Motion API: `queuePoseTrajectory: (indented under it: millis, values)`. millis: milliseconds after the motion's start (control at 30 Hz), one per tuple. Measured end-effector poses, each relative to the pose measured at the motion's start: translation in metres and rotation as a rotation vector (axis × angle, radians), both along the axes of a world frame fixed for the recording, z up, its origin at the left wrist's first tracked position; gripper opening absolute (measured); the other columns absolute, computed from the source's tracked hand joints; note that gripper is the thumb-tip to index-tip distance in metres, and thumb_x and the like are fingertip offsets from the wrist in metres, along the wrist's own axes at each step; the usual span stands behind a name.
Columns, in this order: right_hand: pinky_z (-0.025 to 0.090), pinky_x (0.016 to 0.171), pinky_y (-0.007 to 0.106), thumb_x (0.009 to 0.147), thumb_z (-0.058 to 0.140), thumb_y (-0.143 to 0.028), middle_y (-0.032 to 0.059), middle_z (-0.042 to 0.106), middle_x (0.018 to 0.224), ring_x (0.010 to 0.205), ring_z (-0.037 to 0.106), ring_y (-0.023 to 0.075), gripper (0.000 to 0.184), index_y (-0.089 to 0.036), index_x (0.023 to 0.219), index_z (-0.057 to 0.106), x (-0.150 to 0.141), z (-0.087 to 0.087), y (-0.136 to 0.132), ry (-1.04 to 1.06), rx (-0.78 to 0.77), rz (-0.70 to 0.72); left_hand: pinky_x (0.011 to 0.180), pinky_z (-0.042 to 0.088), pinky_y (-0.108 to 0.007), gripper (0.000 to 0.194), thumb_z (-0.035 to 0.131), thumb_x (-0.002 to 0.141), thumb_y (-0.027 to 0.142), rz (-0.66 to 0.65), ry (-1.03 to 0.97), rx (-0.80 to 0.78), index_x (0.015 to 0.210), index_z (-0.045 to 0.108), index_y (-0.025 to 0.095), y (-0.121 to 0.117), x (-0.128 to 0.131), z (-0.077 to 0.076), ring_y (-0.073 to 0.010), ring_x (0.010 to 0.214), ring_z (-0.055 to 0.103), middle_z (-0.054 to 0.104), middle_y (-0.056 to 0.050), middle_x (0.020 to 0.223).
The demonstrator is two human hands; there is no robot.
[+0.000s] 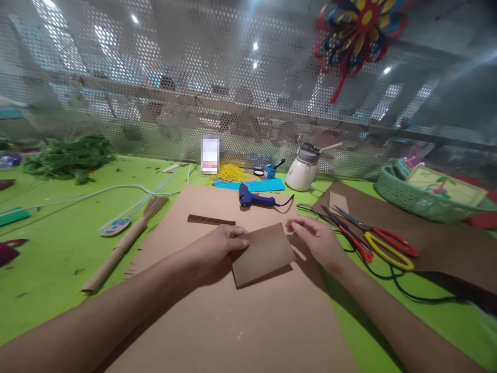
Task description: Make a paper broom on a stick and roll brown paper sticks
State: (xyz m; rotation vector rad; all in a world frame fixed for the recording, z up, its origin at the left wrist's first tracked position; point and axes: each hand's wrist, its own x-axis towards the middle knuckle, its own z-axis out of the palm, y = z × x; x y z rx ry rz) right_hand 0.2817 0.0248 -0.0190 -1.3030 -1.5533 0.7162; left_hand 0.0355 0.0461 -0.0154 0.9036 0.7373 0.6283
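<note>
My left hand (227,246) grips a rectangular piece of brown paper (266,254) at its upper left, thumb on top and fingers underneath. The paper is tilted a little above a large tan sheet (217,331); a darker strip shows along its lower edge. Beside the paper's right edge, my right hand (316,241) has loosely bent fingers and holds nothing that I can see. Just beyond my left hand lies a small stack of dark brown strips (212,220). A blue hot glue gun (256,198) rests on the tan sheet, farther back.
Two pairs of scissors (388,248) and a black cable (423,299) lie at right, near a green basket (411,197). A white jar (301,171) stands behind. A rolled paper tube (116,254) and green strands (70,158) lie left. A perforated metal screen (155,103) borders the back.
</note>
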Motion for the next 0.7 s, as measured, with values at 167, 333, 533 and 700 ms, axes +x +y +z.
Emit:
queuePoseTrajectory:
  millis: [167, 333, 533, 700]
  values:
    - [0.046, 0.059, 0.028, 0.086, 0.058, -0.046, 0.0022, 0.062, 0.068, 0.064, 0.057, 0.0158, 0.032, -0.017, 0.075, 0.066, -0.012, -0.003, -0.009, 0.056, -0.132, 0.099, 0.065, 0.041, -0.026, 0.011, 0.073, 0.074, 0.018, -0.059, 0.029, -0.022, 0.078, 0.069, 0.01, 0.0, -0.001, 0.001, -0.0138, 0.065, 0.06, 0.067, -0.006, 0.071]
    - [0.035, 0.051, 0.025, 0.083, 0.062, -0.049, -0.0019, 0.051, 0.058, 0.055, 0.044, 0.0117, 0.036, -0.016, 0.067, 0.062, -0.016, -0.003, -0.013, 0.092, -0.2, 0.113, 0.064, 0.04, -0.026, 0.011, 0.074, 0.073, 0.019, -0.114, 0.04, -0.028, 0.078, 0.069, 0.01, 0.0, -0.001, 0.002, -0.0149, 0.065, 0.059, 0.068, -0.007, 0.072]
    - [0.031, 0.048, 0.025, 0.08, 0.064, -0.051, -0.0034, 0.047, 0.054, 0.05, 0.041, 0.0108, 0.039, -0.017, 0.062, 0.058, -0.018, -0.004, -0.016, 0.131, -0.243, 0.088, 0.063, 0.039, -0.026, 0.017, 0.075, 0.075, 0.027, -0.091, 0.063, -0.014, 0.077, 0.069, 0.011, 0.002, -0.002, 0.001, -0.0134, 0.063, 0.057, 0.066, -0.005, 0.07]
    - [0.031, 0.049, 0.025, 0.079, 0.064, -0.052, -0.0032, 0.048, 0.053, 0.05, 0.041, 0.0109, 0.04, -0.017, 0.062, 0.058, -0.019, -0.005, -0.015, 0.152, -0.254, 0.079, 0.063, 0.039, -0.027, 0.031, 0.07, 0.081, 0.041, -0.053, 0.056, 0.009, 0.072, 0.066, 0.012, 0.003, -0.003, 0.002, -0.0146, 0.063, 0.054, 0.064, -0.005, 0.069]
